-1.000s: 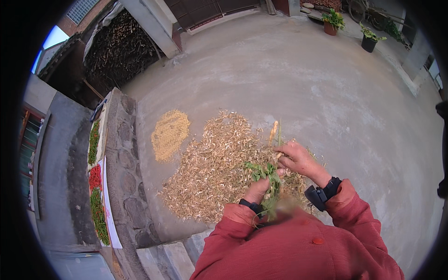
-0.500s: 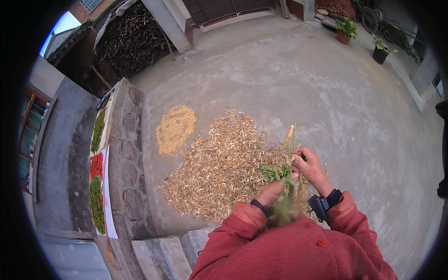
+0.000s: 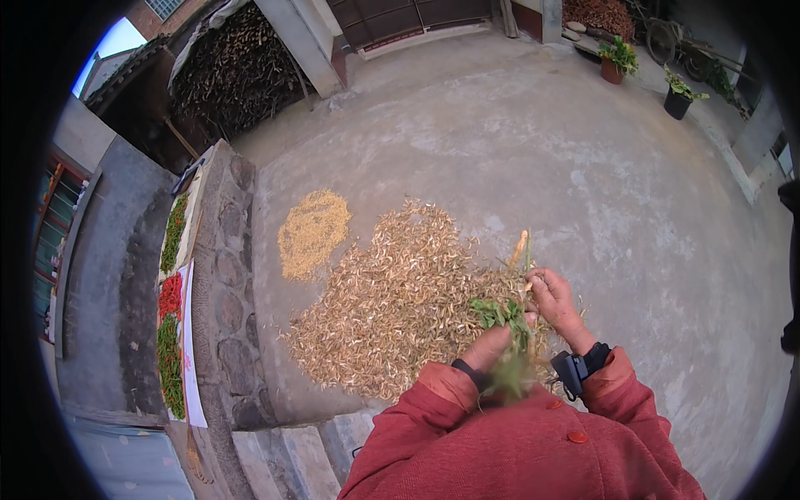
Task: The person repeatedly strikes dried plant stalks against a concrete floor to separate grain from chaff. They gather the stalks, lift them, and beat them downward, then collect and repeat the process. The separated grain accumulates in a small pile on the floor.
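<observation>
My left hand [image 3: 490, 343] is closed around a leafy green plant [image 3: 497, 313], whose leaves hide most of its fingers. Close by, my right hand [image 3: 557, 302] is pinched at the plant's upper end, with a small pale bit at its fingertips that I cannot make out. A thin green stem and a tan, elongated piece [image 3: 519, 248] stick up just beyond the fingers. Below both hands spreads a broad heap of dry, tan bean pods [image 3: 392, 292] on the concrete.
A round patch of yellow beans [image 3: 315, 233] lies left of the heap. Green peppers [image 3: 171, 367] and red peppers [image 3: 170, 296] are laid out on a stone ledge [image 3: 229, 275]. Stone steps [image 3: 283, 462] are at the lower left; potted plants [image 3: 612, 67] stand far right.
Both hands stay close together in almost the same place, my right hand slightly lower and further right. The leaves and tan piece have shifted a little.
</observation>
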A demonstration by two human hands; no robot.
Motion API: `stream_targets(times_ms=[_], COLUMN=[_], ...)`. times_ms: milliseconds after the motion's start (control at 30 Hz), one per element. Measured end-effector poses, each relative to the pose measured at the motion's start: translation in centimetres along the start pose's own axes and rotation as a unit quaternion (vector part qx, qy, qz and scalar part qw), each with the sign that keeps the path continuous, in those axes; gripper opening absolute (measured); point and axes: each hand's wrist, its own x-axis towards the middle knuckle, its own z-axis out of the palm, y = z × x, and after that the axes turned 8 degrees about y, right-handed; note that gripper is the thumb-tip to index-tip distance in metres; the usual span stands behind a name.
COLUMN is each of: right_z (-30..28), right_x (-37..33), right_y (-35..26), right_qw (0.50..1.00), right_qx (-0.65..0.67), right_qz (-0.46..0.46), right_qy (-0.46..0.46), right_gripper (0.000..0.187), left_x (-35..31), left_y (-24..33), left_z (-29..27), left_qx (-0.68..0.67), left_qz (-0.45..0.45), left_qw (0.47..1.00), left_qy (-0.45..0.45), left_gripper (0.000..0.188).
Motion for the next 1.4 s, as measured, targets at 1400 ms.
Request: stream_targets(times_ms=[1400], right_z=[-2.5], right_x=[0.1], right_y=[-0.5], right_qw=[0.989], right_qx=[-0.124], right_qz=[-0.08], right_qy=[0.012], right_gripper=[0.014], left_x=[3.2], left_y=[-0.9], left_z=[-1.0], left_qx=[0.19], left_qz=[0.102], left_qw=[0.976], left_qy=[0.008], left_gripper=[0.02])
